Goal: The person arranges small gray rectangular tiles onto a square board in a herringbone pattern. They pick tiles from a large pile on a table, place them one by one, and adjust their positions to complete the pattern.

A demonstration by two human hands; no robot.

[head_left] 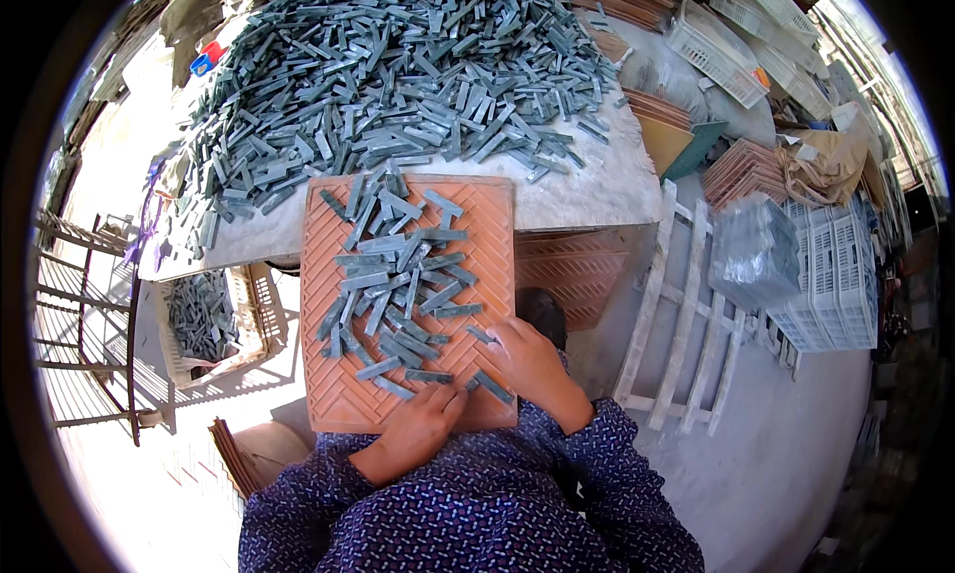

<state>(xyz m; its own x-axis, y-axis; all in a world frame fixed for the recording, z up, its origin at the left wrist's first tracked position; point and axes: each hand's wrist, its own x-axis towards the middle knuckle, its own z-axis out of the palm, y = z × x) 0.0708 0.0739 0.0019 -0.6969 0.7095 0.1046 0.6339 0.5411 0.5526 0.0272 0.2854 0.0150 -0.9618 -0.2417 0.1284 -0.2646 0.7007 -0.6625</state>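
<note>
An orange moulded board (343, 399) with herringbone grooves leans between my lap and the table edge. Grey-green stone strips (403, 265) lie loosely heaped across its middle. My right hand (529, 362) is over the board's right side, thumb and fingers pinching one stone strip (479, 334). At the lower edge, my left hand (423, 424) rests with its fingers curled together, just below another strip (428, 376). Whatever its fingertips may hold is hidden. Between both hands, two short strips (489, 386) lie slanted in the grooves.
A big pile of strips (398, 76) covers the whitish table (587, 190) ahead. A crate of strips (264, 319) stands on the floor at left, near a metal rack (134, 344). At right are a white slatted frame (652, 344), stacked plastic crates (831, 285) and more orange boards (746, 170).
</note>
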